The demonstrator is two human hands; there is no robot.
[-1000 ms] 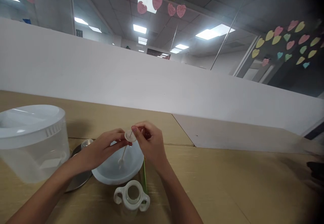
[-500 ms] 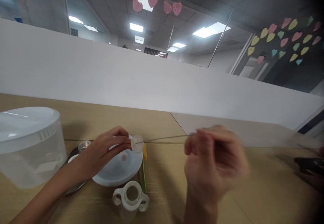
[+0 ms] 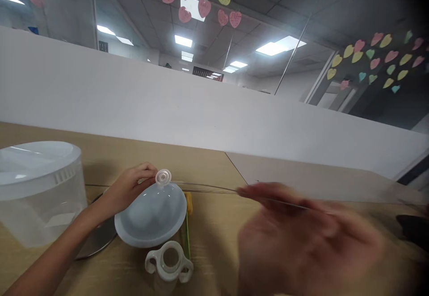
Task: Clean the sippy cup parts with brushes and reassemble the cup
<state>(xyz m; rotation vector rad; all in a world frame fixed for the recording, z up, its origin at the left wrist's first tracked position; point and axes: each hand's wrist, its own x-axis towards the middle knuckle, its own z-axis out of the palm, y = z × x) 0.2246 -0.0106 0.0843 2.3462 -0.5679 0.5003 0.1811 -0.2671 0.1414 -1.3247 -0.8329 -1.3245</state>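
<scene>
An office: a white partition (image 3: 201, 104) backs the wooden desk (image 3: 214, 251); above, grid ceiling tiles with panel lights (image 3: 279, 43); glass walls (image 3: 385, 64) stuck with paper hearts (image 3: 377, 63) in pink, yellow and green.

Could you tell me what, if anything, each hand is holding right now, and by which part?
The left hand pinches a small round white disc by its edge. The right hand is motion-blurred; whether it grips anything cannot be told.

small round white disc (image 3: 163, 177), upright, above white bowl (image 3: 150, 218)
</scene>
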